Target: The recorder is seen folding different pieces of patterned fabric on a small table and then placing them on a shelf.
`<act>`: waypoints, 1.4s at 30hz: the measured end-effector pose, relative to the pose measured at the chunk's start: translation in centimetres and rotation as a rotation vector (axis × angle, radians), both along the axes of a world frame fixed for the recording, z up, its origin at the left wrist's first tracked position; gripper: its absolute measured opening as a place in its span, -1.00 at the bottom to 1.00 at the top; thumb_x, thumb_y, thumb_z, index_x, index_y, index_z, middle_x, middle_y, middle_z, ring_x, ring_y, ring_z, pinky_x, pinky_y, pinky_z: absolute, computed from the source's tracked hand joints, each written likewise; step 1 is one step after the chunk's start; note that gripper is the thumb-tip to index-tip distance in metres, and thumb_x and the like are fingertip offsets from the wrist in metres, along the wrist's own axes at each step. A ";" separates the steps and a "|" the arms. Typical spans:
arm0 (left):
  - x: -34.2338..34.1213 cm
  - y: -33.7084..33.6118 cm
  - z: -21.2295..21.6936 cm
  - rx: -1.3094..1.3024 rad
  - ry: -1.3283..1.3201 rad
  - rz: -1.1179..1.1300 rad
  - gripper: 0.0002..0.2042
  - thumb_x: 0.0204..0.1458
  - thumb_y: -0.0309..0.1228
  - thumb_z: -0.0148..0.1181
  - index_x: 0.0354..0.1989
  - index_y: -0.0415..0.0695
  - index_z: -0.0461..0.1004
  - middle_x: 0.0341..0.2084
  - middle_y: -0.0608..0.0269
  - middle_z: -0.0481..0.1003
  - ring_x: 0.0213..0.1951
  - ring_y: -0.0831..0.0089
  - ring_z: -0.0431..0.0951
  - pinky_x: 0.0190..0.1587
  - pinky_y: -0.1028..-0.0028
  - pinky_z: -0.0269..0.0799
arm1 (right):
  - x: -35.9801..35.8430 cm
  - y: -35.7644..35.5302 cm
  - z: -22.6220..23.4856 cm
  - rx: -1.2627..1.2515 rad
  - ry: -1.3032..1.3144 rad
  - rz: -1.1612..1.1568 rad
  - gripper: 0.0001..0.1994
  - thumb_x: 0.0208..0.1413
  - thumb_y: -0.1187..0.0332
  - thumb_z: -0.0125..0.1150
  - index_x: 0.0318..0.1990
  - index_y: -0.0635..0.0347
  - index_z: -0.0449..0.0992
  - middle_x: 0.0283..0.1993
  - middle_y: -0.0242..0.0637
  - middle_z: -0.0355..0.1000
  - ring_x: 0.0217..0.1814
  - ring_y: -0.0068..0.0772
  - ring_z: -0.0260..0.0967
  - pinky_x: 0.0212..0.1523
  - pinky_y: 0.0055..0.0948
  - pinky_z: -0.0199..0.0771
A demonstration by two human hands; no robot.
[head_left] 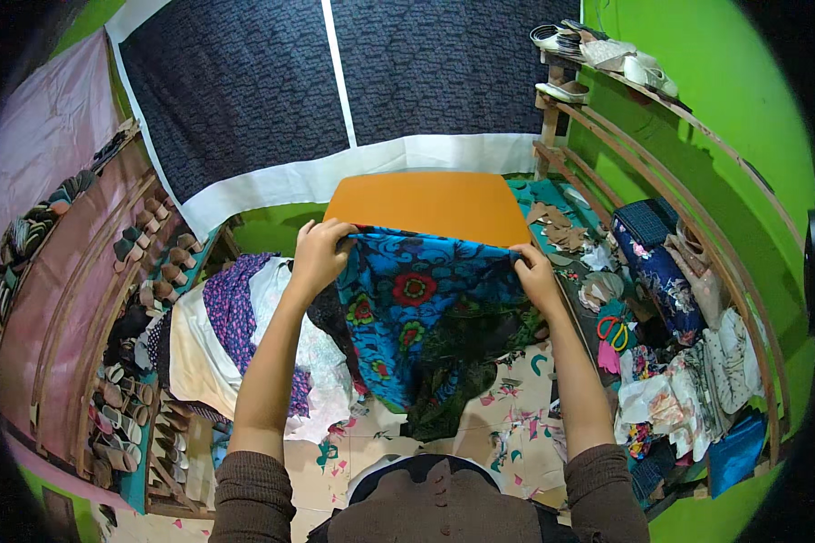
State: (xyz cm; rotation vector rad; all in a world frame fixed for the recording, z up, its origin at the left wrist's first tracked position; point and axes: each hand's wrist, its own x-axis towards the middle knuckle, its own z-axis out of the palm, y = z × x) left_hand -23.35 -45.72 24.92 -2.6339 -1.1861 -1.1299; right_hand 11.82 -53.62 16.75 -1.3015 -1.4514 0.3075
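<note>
A blue cloth with red and green flowers (414, 290) hangs stretched between my two hands. My left hand (322, 252) pinches its top left corner, and my right hand (536, 276) grips its top right corner. The upper edge runs nearly straight from hand to hand, while the lower part drops in loose folds. Dark green patterned fabric (462, 380) hangs at the bottom and right of it; whether this is the same piece, I cannot tell. Behind the cloth's upper edge lies an orange tabletop (430, 201), partly covered by it.
White and purple fabrics (235, 312) are heaped at left, beside racks of shoes (136, 244). On the right, a shelf holds red- and yellow-handled scissors (613, 332), scraps (561, 231) and folded cloths (661, 262). Cuttings litter the tiled floor (507, 425). More shoes (616, 59) sit high at right.
</note>
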 end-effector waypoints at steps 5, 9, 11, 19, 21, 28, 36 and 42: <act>1.9 -0.9 0.9 0.249 0.032 0.045 -0.86 -0.18 -0.52 0.13 -0.38 -0.06 0.48 -0.42 0.25 0.45 -0.21 0.25 0.43 0.08 0.08 0.11 | -2.6 -1.0 0.0 0.038 -0.199 0.041 -0.62 -0.19 0.37 0.08 -0.10 0.17 0.36 -0.07 -0.10 0.30 0.00 -0.07 0.26 -0.01 -0.27 0.25; 3.4 -2.0 2.1 0.399 0.080 0.028 -0.83 -0.22 -0.53 0.13 -0.40 0.00 0.48 -0.40 0.32 0.44 -0.13 0.30 0.40 0.10 0.10 0.07 | -6.0 -1.7 1.7 0.090 -0.419 0.043 -0.60 -0.19 0.26 0.18 -0.11 0.12 0.38 -0.10 -0.11 0.33 -0.01 -0.07 0.27 -0.04 -0.23 0.26; 3.4 -1.9 2.9 0.446 0.093 0.031 -0.80 -0.26 -0.54 0.13 -0.40 0.01 0.48 -0.41 0.34 0.43 -0.11 0.33 0.38 0.10 0.11 0.05 | -5.9 -0.4 1.2 -0.027 -0.425 0.082 -0.68 -0.17 0.24 0.21 -0.21 0.15 0.46 -0.21 -0.13 0.40 -0.07 -0.06 0.30 -0.11 -0.18 0.29; -0.6 -0.9 4.5 0.554 -0.010 0.176 -0.80 -0.21 -0.53 0.10 -0.37 0.04 0.51 -0.40 0.36 0.44 -0.13 0.33 0.38 0.08 0.12 0.06 | -3.7 0.4 -4.2 -0.492 -0.489 -0.025 -0.76 -0.13 0.19 0.20 -0.31 0.07 0.55 -0.28 -0.15 0.46 -0.21 -0.07 0.38 -0.18 -0.17 0.34; -1.2 -0.9 4.4 0.542 0.025 0.212 -0.80 -0.22 -0.53 0.10 -0.38 0.03 0.51 -0.39 0.36 0.46 -0.13 0.32 0.38 0.08 0.13 0.07 | -3.3 0.8 -5.2 -0.475 -0.512 -0.018 -0.77 -0.14 0.23 0.18 -0.31 0.08 0.55 -0.29 -0.14 0.46 -0.20 -0.08 0.38 -0.18 -0.18 0.34; -3.7 1.0 3.2 0.488 -0.119 0.318 -0.79 -0.21 -0.53 0.10 -0.36 0.01 0.50 -0.38 0.31 0.45 -0.14 0.29 0.38 0.06 0.17 0.08 | -2.1 3.7 -3.0 -0.027 -0.418 -0.454 -0.74 -0.05 0.49 -0.12 -0.19 0.13 0.42 -0.10 -0.18 0.36 0.02 -0.12 0.22 0.09 -0.17 0.09; -4.9 4.2 0.9 0.464 -0.116 0.335 -0.80 -0.19 -0.52 0.09 -0.33 -0.04 0.49 -0.39 0.29 0.45 -0.17 0.29 0.38 0.01 0.24 0.10 | 1.2 5.7 0.7 0.366 -0.800 -0.641 -0.79 0.03 0.44 -0.07 -0.14 0.12 0.32 -0.36 -0.25 0.32 -0.27 -0.18 0.29 -0.15 -0.26 0.24; -5.7 8.9 -2.0 0.270 -0.162 0.473 -0.80 -0.17 -0.50 0.04 -0.32 -0.05 0.48 -0.41 0.28 0.44 -0.20 0.30 0.40 -0.07 0.31 0.15 | 3.2 8.0 3.4 0.402 -0.984 -0.235 -0.62 -0.16 0.27 0.27 -0.16 0.09 0.31 -0.42 -0.35 0.31 -0.33 -0.30 0.32 -0.26 -0.32 0.25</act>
